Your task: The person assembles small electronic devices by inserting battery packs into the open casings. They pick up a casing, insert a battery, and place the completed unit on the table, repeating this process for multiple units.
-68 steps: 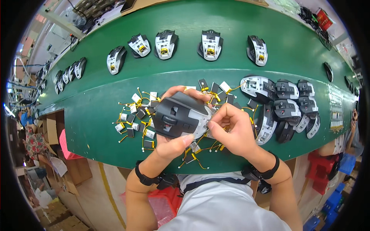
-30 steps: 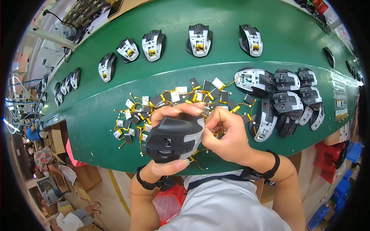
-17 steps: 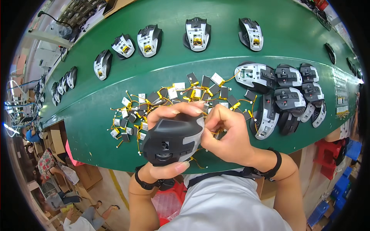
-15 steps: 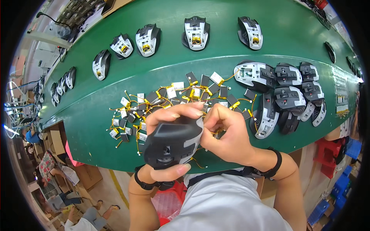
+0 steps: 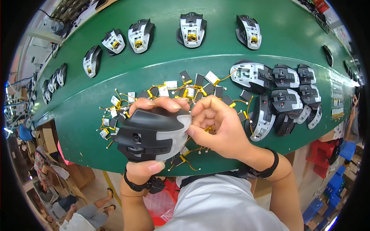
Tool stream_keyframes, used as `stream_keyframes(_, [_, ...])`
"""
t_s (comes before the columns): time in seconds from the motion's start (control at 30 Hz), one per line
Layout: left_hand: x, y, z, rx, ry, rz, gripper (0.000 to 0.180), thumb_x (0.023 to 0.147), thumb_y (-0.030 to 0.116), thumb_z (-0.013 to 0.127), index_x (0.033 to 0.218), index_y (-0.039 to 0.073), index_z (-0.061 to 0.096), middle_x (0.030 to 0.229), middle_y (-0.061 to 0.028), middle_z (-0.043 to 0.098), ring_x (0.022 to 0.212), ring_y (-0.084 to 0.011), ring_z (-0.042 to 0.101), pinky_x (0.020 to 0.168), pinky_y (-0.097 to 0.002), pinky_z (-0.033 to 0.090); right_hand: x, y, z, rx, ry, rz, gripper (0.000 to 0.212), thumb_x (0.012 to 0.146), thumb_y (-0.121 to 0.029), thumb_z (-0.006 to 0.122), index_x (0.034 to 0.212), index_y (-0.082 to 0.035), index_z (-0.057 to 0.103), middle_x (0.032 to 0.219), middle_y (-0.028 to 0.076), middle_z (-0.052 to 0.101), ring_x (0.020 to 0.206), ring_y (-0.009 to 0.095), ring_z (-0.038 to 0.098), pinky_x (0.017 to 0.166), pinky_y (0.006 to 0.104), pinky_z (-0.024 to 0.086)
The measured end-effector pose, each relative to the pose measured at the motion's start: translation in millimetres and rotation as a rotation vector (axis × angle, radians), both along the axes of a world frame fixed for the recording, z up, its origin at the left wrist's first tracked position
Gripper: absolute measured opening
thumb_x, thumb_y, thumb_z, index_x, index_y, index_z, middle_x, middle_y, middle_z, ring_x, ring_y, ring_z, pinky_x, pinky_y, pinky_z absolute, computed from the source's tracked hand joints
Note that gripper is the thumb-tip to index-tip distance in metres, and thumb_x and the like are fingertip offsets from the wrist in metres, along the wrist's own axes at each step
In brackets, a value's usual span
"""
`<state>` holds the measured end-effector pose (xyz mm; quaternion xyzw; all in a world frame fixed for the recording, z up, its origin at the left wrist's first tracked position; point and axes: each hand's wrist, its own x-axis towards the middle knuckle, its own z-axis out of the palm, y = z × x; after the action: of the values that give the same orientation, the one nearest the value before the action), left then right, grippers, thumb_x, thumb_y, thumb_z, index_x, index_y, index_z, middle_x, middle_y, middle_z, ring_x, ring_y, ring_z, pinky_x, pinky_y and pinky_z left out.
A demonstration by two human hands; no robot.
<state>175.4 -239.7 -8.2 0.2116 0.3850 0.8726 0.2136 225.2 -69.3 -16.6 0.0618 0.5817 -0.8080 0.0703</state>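
Note:
A black and silver computer mouse point(image 5: 150, 133) is up off the bench, with its scroll wheel toward the left. My left hand point(image 5: 160, 104) is closed around it, fingers over the far side and thumb on the near side. At the mouse's silver end, my right hand point(image 5: 219, 125) is pinched, thumb and index finger at the edge. Whatever lies between those fingertips is hidden. Beneath and beyond both hands spreads a pile of small battery packs point(image 5: 163, 91) with thin wires and yellow tape.
Several mice point(image 5: 285, 75) stand grouped at the right on the green bench point(image 5: 216, 42). A row of opened mice point(image 5: 192, 30) with yellow-taped packs inside runs along the far side. Small parts point(image 5: 337, 94) lie in rows at the far right. Red stools point(image 5: 320, 154) stand below the bench edge.
The mouse has moved left and turned, so more of its top and silver part shows. My right hand has shifted slightly left with it and remains pinched. The whole view has drifted a little.

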Motion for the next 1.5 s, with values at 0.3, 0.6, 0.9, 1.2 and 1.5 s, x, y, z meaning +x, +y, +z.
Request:
stream_keyframes(0.3, [-5.3,-4.1,-1.1,0.033,-0.077,-0.064,0.082,0.059,0.024,0.075,0.133,0.012,0.041,0.123,-0.0184,0.053,0.126,-0.0385,0.048,0.11,-0.0528,0.035,-0.4,3.3,2.4,-0.039,-0.057,0.142,0.016,0.084,-0.006,0.07,0.09,0.0,0.057,0.074,0.0,0.063,0.067,0.002,0.056,0.061,0.0198,0.046])
stream_keyframes(0.6, [-4.0,-2.8,-2.1,0.024,-0.122,-0.121,0.08,0.054,0.022,0.075,0.127,0.015,0.044,0.119,-0.0134,0.054,0.122,-0.0375,0.05,0.108,-0.0508,0.039,1.1,4.6,-4.8,-0.032,-0.114,0.156,0.014,0.081,-0.005,0.069,0.084,-0.002,0.055,0.073,-0.001,0.061,0.064,0.001,0.055,0.058,0.0187,0.044])
stream_keyframes(0.9, [-5.5,-0.7,-7.2,-0.007,-0.128,-0.074,0.081,0.056,0.025,0.074,0.129,0.012,0.043,0.118,-0.0145,0.054,0.117,-0.0393,0.053,0.102,-0.0511,0.043,-0.1,1.7,-6.5,-0.049,-0.159,0.169,0.012,0.085,-0.006,0.066,0.086,-0.002,0.054,0.071,-0.005,0.054,0.062,0.0,0.049,0.056,0.0191,0.04])
stream_keyframes(1.2, [-13.3,-3.8,-3.3,0.078,-0.3,-0.031,0.08,0.066,0.039,0.065,0.132,0.001,0.042,0.113,-0.018,0.055,0.109,-0.0378,0.057,0.095,-0.0499,0.048,-2.4,6.1,8.6,-0.049,-0.215,0.317,0.024,0.089,-0.011,0.068,0.105,0.003,0.058,0.08,0.0,0.06,0.069,0.006,0.057,0.061,0.0222,0.046])
stream_keyframes(1.5, [-23.4,-11.0,-11.2,0.144,-0.36,0.055,0.069,0.082,0.041,0.056,0.134,-0.002,0.043,0.116,-0.0212,0.056,0.109,-0.038,0.058,0.094,-0.0514,0.05,-12.2,16.6,5.8,0.087,0.146,-0.038,0.032,0.085,0.005,0.066,0.116,0.003,0.055,0.11,0.013,0.064,0.106,0.018,0.061,0.094,0.032,0.048])
